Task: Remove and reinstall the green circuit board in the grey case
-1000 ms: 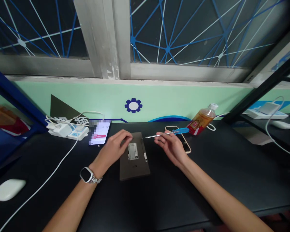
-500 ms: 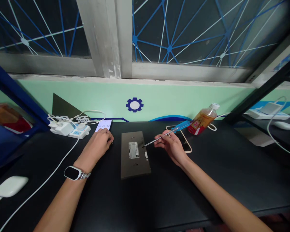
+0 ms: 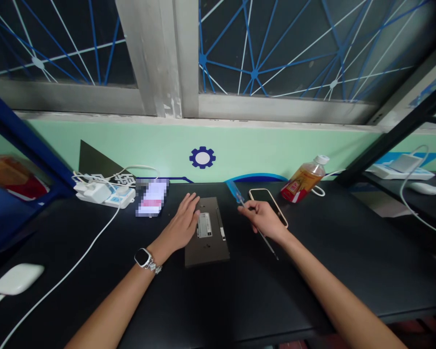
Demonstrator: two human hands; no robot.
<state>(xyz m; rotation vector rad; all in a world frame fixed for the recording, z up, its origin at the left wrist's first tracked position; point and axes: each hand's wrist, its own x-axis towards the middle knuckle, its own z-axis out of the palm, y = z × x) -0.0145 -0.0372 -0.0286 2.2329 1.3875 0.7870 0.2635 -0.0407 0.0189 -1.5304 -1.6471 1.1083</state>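
A flat grey-brown rectangular panel (image 3: 215,249) with a white label lies on the black table. My left hand (image 3: 179,224), fingers extended, rests against the panel's left edge and partly over it. To the right of the panel, my right hand (image 3: 261,218) grips a screwdriver (image 3: 236,192) near where handle and shaft meet. Its blue handle points up and away from me, and the thin metal shaft comes out below the hand, its tip toward the lower right. Beyond the left hand lies a phone (image 3: 153,198) with a lit, pixelated screen.
A second phone (image 3: 267,203) with a light rim lies behind my right hand, near a tilted drink bottle (image 3: 302,180). At the left are a white power strip (image 3: 118,197) with cables and a white charger (image 3: 18,279). A green wall (image 3: 160,145) stands behind.
My left hand has left the phone and moved right onto the panel. In my right hand the screwdriver has turned, its tip swinging off the panel toward the lower right. The panel has shifted slightly right.
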